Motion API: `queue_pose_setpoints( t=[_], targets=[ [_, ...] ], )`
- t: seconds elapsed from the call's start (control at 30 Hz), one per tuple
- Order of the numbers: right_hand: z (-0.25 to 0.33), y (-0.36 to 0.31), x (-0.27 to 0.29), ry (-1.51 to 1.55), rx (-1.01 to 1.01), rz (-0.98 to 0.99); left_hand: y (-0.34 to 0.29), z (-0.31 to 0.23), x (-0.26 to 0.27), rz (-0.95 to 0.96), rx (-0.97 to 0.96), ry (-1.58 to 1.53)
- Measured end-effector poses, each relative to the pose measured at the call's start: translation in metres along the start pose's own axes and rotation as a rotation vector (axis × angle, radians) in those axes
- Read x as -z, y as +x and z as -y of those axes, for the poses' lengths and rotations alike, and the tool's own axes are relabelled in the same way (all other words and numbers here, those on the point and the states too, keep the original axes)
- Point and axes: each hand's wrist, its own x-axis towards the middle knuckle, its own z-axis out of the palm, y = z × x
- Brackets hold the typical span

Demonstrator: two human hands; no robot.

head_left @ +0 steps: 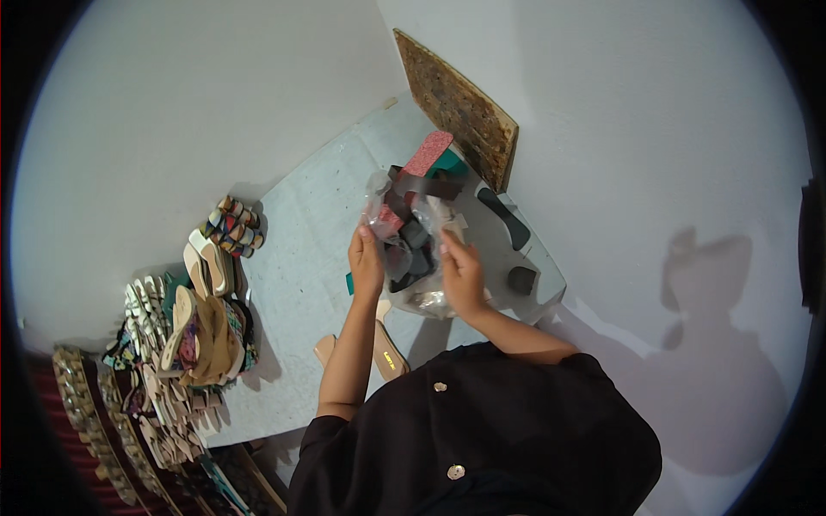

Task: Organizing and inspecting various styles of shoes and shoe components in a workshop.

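Note:
A clear plastic bag (378, 183) is stretched between my two hands above the table. My left hand (366, 260) grips its left side, fingers closed on the film. On the opposite side my right hand (462, 272) pinches the bag, thumb toward its middle. Dark, grey and pink pieces show through or behind the film; I cannot tell which lie inside. Beyond the bag a pink speckled flat piece (428, 154) rests by a green piece (449, 162). A tan sandal sole (389, 353) lies on the table close to my left forearm.
The grey-white table (301, 215) stands in a wall corner. A worn brown board (456, 99) leans at the back. Right of the bag lie a black sole-shaped piece (504, 218) and a dark block (521, 279). Many sandals (202, 335) crowd the table's left edge.

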Motion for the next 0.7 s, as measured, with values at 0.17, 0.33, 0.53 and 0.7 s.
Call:
queue_pose_setpoints(
  t=[0.17,0.33,0.53,0.7],
  targets=[
    [0.007,0.025,-0.035,0.107,-0.058,0.01,0.041,-0.017,0.006,-0.027,-0.166,-0.045],
    [0.015,0.061,-0.056,0.078,0.061,0.03,0.074,-0.033,0.011,-0.135,-0.309,0.032],
    [0.008,0.105,-0.098,0.068,0.104,0.214,0.154,-0.044,0.018,-0.137,-0.389,-0.02],
    [-0.025,0.155,-0.123,0.048,0.075,0.319,0.234,-0.031,0.015,-0.286,-0.742,0.73]
  ],
)
